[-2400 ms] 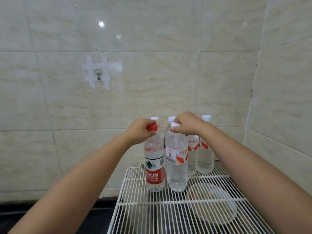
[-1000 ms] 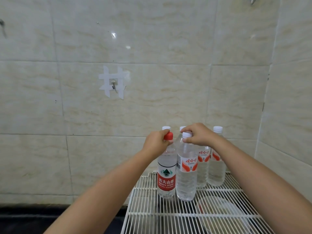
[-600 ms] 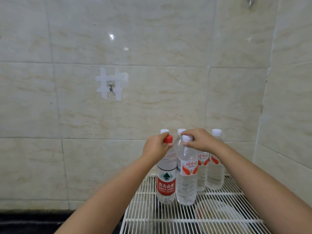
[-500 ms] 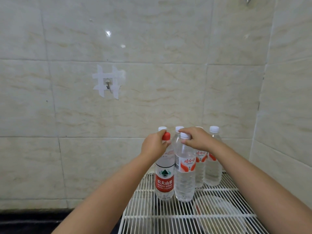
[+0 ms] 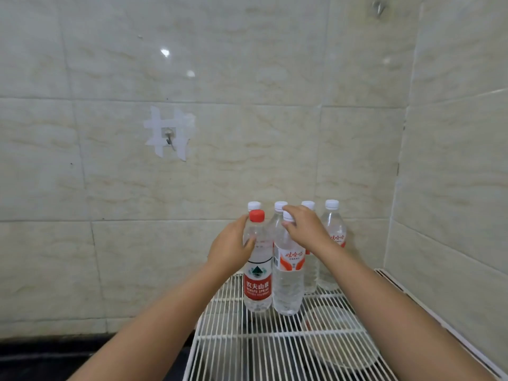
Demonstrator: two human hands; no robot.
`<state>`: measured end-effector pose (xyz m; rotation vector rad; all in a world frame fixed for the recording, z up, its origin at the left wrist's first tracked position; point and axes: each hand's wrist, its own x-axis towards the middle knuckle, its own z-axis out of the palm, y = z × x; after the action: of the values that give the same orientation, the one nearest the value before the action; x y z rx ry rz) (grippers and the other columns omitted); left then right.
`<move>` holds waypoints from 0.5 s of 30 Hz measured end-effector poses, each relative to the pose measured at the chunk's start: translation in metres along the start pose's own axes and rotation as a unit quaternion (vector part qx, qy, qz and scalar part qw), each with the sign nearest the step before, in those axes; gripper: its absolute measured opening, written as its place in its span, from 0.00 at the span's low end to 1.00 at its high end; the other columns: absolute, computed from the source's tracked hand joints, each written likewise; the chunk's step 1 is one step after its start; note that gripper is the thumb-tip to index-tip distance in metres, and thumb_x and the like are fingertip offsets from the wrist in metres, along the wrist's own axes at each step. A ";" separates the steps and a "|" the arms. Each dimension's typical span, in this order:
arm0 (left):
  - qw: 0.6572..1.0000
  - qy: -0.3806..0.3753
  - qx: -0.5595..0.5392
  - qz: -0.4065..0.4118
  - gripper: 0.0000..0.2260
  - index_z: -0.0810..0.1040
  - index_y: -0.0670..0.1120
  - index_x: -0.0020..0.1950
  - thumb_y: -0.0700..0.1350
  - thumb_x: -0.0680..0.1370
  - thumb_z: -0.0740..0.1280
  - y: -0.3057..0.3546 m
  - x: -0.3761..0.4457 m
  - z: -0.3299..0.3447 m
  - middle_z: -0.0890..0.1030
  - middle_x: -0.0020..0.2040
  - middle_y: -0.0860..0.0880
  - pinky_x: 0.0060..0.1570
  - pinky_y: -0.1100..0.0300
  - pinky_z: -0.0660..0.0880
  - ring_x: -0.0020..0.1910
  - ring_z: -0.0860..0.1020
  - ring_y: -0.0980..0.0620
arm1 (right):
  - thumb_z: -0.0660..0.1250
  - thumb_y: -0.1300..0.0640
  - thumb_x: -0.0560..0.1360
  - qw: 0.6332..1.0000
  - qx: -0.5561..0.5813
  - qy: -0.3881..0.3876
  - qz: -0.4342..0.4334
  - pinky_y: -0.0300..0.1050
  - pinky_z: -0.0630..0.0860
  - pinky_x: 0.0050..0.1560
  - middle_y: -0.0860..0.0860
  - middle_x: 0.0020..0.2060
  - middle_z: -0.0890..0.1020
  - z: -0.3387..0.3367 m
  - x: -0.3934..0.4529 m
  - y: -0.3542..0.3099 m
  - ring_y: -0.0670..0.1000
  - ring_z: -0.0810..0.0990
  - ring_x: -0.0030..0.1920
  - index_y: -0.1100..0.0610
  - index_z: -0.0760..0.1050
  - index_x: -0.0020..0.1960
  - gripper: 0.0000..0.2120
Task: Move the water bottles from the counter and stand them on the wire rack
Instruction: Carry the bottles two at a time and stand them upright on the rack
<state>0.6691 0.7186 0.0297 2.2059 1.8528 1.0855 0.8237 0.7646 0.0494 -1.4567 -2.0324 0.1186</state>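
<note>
Our left hand [image 5: 232, 250] rests against the side of the red-cap bottle [image 5: 257, 266], its grip loose and open. Our right hand [image 5: 305, 229] sits over the top of the white-cap bottle [image 5: 288, 276], fingers spread, not squeezing. Both bottles stand upright on the wire rack [image 5: 247, 342], touching each other. More bottles [image 5: 334, 243] stand behind them by the wall.

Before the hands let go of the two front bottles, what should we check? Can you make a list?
1. Red-capped clear plastic bottle upright on the white wire rack: ok.
2. White-capped clear bottle with orange label upright beside it: ok.
3. Bases seated flat on the wires: cannot tell.
4. Left hand loosened from the red-capped bottle: cannot tell.
5. Right hand off the white cap: not ok, fingertips touch it.
</note>
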 end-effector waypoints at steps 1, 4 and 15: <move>1.000 -0.003 0.006 -0.006 0.22 0.60 0.46 0.73 0.45 0.80 0.60 0.001 -0.005 -0.001 0.70 0.70 0.46 0.62 0.57 0.68 0.68 0.69 0.48 | 0.60 0.58 0.78 1.000 0.004 0.011 0.002 0.47 0.65 0.67 0.58 0.68 0.70 0.001 0.000 -0.001 0.56 0.68 0.67 0.58 0.63 0.70 0.21; 0.999 -0.025 0.015 -0.044 0.19 0.63 0.44 0.72 0.42 0.80 0.58 0.012 -0.015 -0.003 0.69 0.71 0.44 0.64 0.56 0.67 0.69 0.68 0.47 | 0.59 0.59 0.78 1.000 0.006 0.030 0.005 0.47 0.67 0.65 0.59 0.66 0.71 0.005 0.000 -0.006 0.57 0.70 0.66 0.59 0.64 0.70 0.20; 0.996 -0.049 0.015 -0.079 0.24 0.59 0.43 0.74 0.35 0.78 0.57 0.028 -0.019 0.016 0.64 0.73 0.44 0.69 0.56 0.62 0.72 0.64 0.46 | 0.54 0.58 0.80 0.999 0.037 0.017 -0.029 0.48 0.63 0.69 0.56 0.74 0.56 0.012 -0.009 0.006 0.56 0.62 0.72 0.55 0.52 0.74 0.24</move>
<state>0.7011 0.7006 0.0222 2.0459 1.9733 0.9125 0.8243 0.7622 0.0334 -1.3448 -2.0183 0.1427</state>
